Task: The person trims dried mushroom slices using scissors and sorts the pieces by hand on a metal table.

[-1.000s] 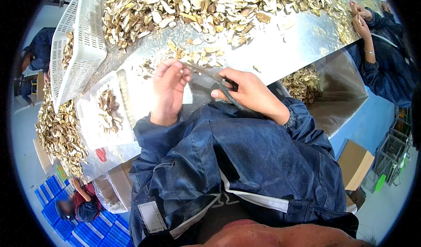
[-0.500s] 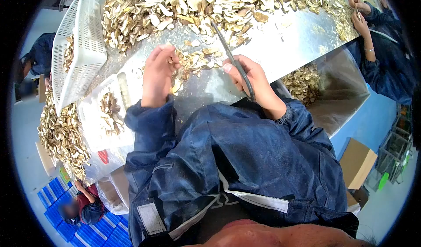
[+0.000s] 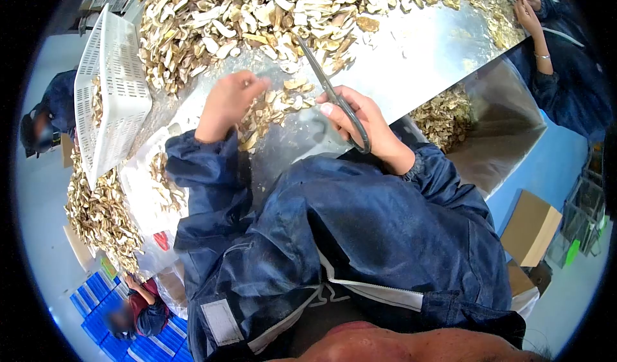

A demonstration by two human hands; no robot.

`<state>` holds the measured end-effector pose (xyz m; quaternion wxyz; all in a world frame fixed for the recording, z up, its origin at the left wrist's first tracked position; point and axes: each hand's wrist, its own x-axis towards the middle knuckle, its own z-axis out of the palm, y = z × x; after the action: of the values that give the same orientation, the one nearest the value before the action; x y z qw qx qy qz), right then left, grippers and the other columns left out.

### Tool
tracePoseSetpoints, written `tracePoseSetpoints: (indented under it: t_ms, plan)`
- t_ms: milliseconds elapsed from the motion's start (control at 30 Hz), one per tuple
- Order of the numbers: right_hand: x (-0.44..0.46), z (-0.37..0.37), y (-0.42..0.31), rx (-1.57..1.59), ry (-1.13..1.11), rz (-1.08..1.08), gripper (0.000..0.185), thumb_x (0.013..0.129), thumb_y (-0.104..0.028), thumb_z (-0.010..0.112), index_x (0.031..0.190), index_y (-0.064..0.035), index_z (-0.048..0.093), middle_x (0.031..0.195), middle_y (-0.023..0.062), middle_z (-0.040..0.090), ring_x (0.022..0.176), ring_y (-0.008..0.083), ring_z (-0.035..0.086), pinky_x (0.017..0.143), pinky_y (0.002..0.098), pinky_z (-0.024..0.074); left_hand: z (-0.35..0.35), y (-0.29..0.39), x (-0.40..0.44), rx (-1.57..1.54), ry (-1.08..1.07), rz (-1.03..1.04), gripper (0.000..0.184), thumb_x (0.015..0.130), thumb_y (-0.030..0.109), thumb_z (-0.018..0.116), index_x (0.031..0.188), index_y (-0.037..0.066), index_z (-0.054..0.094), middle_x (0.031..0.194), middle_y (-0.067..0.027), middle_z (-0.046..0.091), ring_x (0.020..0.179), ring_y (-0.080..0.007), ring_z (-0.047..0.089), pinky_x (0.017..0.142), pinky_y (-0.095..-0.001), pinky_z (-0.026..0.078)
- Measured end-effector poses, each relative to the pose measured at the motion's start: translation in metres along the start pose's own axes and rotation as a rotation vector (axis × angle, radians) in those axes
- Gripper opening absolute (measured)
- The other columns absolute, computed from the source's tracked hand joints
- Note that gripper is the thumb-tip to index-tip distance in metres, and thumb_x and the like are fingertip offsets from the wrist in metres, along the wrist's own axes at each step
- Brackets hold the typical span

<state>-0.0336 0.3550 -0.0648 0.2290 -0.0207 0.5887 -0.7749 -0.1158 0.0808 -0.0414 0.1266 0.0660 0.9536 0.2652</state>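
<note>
My right hand point(image 3: 363, 121) is closed around the dark handle of a pair of scissors point(image 3: 335, 95), whose long blades point up and left toward the pile. My left hand point(image 3: 225, 104) hovers over the left side of a small heap of sliced pieces point(image 3: 273, 107). Its fingertips are smeared by motion, so whether they pinch anything cannot be made out. Beyond both hands lies a large pile of dried mushroom slices point(image 3: 250, 15), pale with brown edges, on the metal table point(image 3: 411, 53).
At the left, a white perforated basket point(image 3: 122, 82) stands tilted. Near it lie a white tray point(image 3: 138, 169) and more mushroom slices point(image 3: 103, 214). A lined box of slices point(image 3: 443, 121) sits below the table edge. Co-workers' hands point(image 3: 524, 5) are at the upper right; another person point(image 3: 138, 307) is lower left.
My left hand has moved a little left, and its fingers have blurred. The scissors' tip has shifted slightly left. The whole view has turned a little.
</note>
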Motion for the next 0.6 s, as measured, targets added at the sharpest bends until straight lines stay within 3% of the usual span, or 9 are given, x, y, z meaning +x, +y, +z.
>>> tracePoseSetpoints:
  t_ms: [67, 100, 200, 233, 333, 467, 500, 600]
  plan:
    - [0.002, 0.000, 0.005, -0.007, -0.015, -0.024, 0.028, 0.102, -0.028, 0.064, 0.117, -0.0051, 0.064, 0.066, -0.0048, 0.049, 0.054, 0.0046, 0.044, 0.052, 0.0223, 0.0345, -0.011, 0.009, 0.011, 0.154, 0.186, 0.068, 0.028, 0.091, 0.034, 0.070, 0.101, 0.008, 0.071, 0.065, -0.0089, 0.060, 0.058, -0.0170, 0.055, 0.057, -0.0338, 0.043]
    - [0.003, 0.000, 0.005, -0.009, -0.016, -0.026, 0.028, 0.102, -0.028, 0.063, 0.117, -0.0049, 0.064, 0.066, -0.0048, 0.049, 0.054, 0.0045, 0.044, 0.052, 0.0222, 0.0344, -0.016, 0.026, 0.017, 0.228, 0.189, -0.047, 0.026, 0.094, 0.030, 0.067, 0.110, 0.009, 0.069, 0.081, -0.0130, 0.069, 0.073, -0.0232, 0.066, 0.067, -0.0360, 0.050]
    - [0.002, -0.001, 0.005, -0.016, -0.007, -0.034, 0.028, 0.102, -0.028, 0.063, 0.117, -0.0045, 0.064, 0.067, -0.0046, 0.049, 0.054, 0.0045, 0.044, 0.052, 0.0221, 0.0343, 0.009, 0.009, 0.054, 0.316, 0.537, 0.303, 0.024, 0.093, 0.023, 0.064, 0.113, 0.009, 0.066, 0.095, -0.0170, 0.070, 0.088, -0.0360, 0.067, 0.077, -0.0459, 0.052]
    - [0.002, -0.002, 0.005, -0.016, -0.006, -0.034, 0.028, 0.102, -0.027, 0.064, 0.117, -0.0043, 0.064, 0.067, -0.0046, 0.050, 0.054, 0.0046, 0.044, 0.052, 0.0220, 0.0344, 0.011, 0.005, 0.059, 0.350, 0.465, 0.259, 0.023, 0.091, 0.020, 0.064, 0.110, 0.008, 0.064, 0.105, -0.0175, 0.069, 0.097, -0.0368, 0.065, 0.083, -0.0471, 0.051]
    - [0.001, -0.005, 0.006, -0.036, 0.006, -0.027, 0.027, 0.101, -0.026, 0.064, 0.118, -0.0039, 0.063, 0.067, -0.0044, 0.050, 0.055, 0.0045, 0.045, 0.051, 0.0220, 0.0344, 0.014, 0.007, 0.055, 0.360, 0.388, 0.159, 0.021, 0.089, 0.021, 0.067, 0.105, 0.006, 0.063, 0.101, -0.0168, 0.069, 0.094, -0.0379, 0.065, 0.081, -0.0469, 0.051]
    - [0.002, -0.005, 0.008, -0.006, -0.017, -0.017, 0.027, 0.101, -0.024, 0.064, 0.119, -0.0037, 0.063, 0.067, -0.0045, 0.050, 0.055, 0.0045, 0.044, 0.051, 0.0219, 0.0342, 0.012, 0.004, 0.025, 0.298, 0.408, 0.192, 0.023, 0.084, 0.013, 0.074, 0.100, 0.005, 0.059, 0.090, -0.0170, 0.066, 0.087, -0.0376, 0.066, 0.073, -0.0446, 0.051]
    - [0.003, -0.005, 0.009, 0.003, -0.028, -0.020, 0.027, 0.101, -0.024, 0.064, 0.119, -0.0036, 0.063, 0.067, -0.0045, 0.049, 0.055, 0.0045, 0.044, 0.051, 0.0219, 0.0342, 0.014, 0.003, 0.020, 0.290, 0.410, 0.169, 0.026, 0.082, 0.011, 0.076, 0.099, 0.004, 0.058, 0.083, -0.0165, 0.064, 0.079, -0.0363, 0.064, 0.069, -0.0436, 0.050]
    - [0.004, -0.005, 0.013, 0.033, -0.034, -0.027, 0.032, 0.098, -0.030, 0.070, 0.117, -0.0051, 0.064, 0.067, -0.0048, 0.049, 0.055, 0.0040, 0.044, 0.051, 0.0217, 0.0340, 0.013, 0.004, 0.007, 0.215, 0.353, 0.060, 0.026, 0.083, 0.012, 0.076, 0.099, 0.003, 0.058, 0.080, -0.0153, 0.061, 0.073, -0.0342, 0.060, 0.067, -0.0431, 0.048]
